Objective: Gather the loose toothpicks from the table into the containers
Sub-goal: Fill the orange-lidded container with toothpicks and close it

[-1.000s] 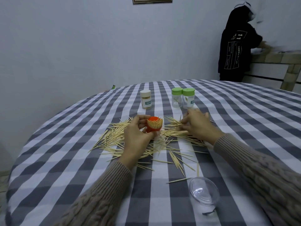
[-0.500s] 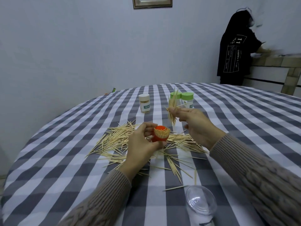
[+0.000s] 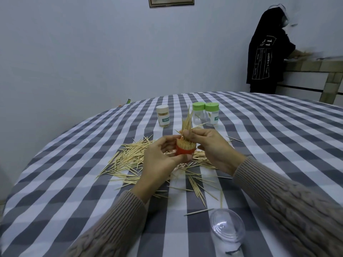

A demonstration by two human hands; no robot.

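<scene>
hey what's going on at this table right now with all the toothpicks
A person is gathering spilled toothpicks. Their left hand holds a red container already packed with toothpicks, and their right hand pinches a small bundle of toothpicks upright just above its mouth. Many loose toothpicks lie scattered on the checked tablecloth. Farther back stand a white-capped jar and two green-capped jars; a clear lid lies near the front edge. Someone else stands in the background.

Single head cam (wide-angle, no 2nd view to overlap), worn by the person, faces fwd & down across the checked counter [image 3: 259, 138], close over both hands, far wall at top.
</scene>
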